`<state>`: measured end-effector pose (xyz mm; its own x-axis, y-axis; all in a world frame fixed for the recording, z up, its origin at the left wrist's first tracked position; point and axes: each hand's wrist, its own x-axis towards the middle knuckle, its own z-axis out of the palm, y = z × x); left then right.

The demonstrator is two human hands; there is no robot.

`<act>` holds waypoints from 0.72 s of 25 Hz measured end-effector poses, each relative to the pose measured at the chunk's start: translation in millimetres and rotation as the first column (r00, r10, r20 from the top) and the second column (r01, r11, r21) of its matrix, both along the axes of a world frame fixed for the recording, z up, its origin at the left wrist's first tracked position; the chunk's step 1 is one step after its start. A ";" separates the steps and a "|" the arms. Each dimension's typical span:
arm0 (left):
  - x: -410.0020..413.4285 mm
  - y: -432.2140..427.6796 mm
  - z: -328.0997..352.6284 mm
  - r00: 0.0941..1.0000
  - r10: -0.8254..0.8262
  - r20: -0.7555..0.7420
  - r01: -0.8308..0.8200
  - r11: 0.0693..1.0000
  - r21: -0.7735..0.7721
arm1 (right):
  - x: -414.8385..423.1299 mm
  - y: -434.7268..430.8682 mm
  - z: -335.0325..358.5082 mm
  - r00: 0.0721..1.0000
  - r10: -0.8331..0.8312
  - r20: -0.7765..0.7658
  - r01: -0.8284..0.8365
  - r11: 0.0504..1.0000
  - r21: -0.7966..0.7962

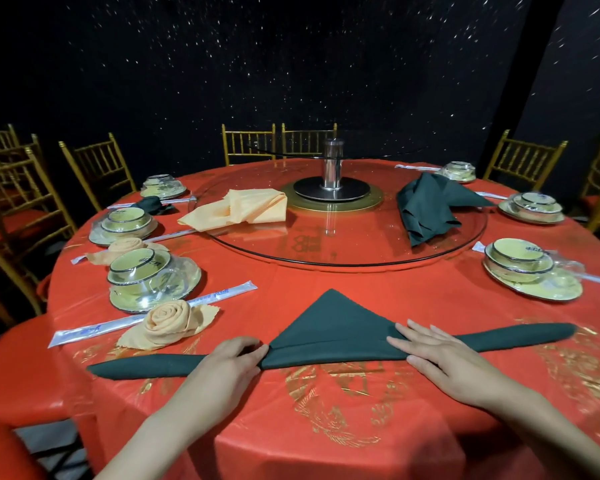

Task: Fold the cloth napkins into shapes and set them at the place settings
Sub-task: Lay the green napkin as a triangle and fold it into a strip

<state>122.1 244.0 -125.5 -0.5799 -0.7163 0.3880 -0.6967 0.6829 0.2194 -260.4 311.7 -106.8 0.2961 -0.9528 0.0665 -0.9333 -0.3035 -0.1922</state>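
Here right hand [426,351] flattens green napkin [333,323], left hand [236,355] maybe pinching its edge.

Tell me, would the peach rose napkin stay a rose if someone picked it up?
Probably floppy: the peach rose napkin is soft rolled cloth with loose corners spread flat. Lifted by a corner, it would likely unroll. It looks light and unbreakable.

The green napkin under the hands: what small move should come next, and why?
Probably roll the band toward the far tip: the green napkin is rolled only along its near edge, its triangle lies flat, and the left hand and right hand rest there.
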 end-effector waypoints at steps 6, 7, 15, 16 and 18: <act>-11.0 -2.4 4.1 0.999 -0.044 0.009 0.044 0.999 -0.023 | -32.2 11.6 0.4 0.993 -0.118 0.005 0.118 0.989 -0.088; -6.8 -0.9 5.9 0.999 -0.041 0.009 0.041 0.999 -0.028 | -36.5 14.8 1.0 0.990 -0.132 0.043 0.136 0.985 -0.107; 64.6 0.6 18.1 0.994 0.083 0.072 -0.076 0.993 -0.089 | 2.5 8.0 -14.4 0.996 0.033 0.087 -0.016 0.980 -0.196; 70.1 1.0 18.8 0.992 0.094 0.083 -0.088 0.993 -0.081 | 7.0 6.0 -15.0 0.995 0.051 0.082 -0.033 0.980 -0.199; 73.4 2.9 20.7 0.993 0.079 0.086 -0.075 0.996 -0.055 | 9.3 4.3 -14.2 0.995 0.063 0.074 -0.048 0.980 -0.193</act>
<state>195.5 246.9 -104.8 -0.5573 -0.7406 0.3756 -0.7626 0.6354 0.1213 -251.1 316.0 -120.9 0.3344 -0.9026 0.2711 -0.8980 -0.3924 -0.1988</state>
